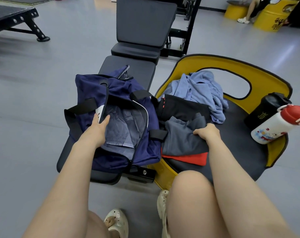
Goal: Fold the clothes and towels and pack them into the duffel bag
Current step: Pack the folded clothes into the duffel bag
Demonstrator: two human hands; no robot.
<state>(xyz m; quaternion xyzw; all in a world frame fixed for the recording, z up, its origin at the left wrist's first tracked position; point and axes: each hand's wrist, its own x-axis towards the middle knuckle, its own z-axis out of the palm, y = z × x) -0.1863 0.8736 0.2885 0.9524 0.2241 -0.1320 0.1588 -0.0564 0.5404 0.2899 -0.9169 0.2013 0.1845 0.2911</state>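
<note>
Both arms are bare all the way up, no sleeves, no watch, no bands or rings that I can make out on the left hand (pixel 99 123) or the right hand (pixel 208 132). Legs are bare too, knees and thighs showing with no hem in view. On the feet are cream clog-style sandals with round vent holes: one sandal (pixel 117 222) at 6 o'clock, the other sandal (pixel 163 201) just right of it, mostly hidden behind the knee.
</note>
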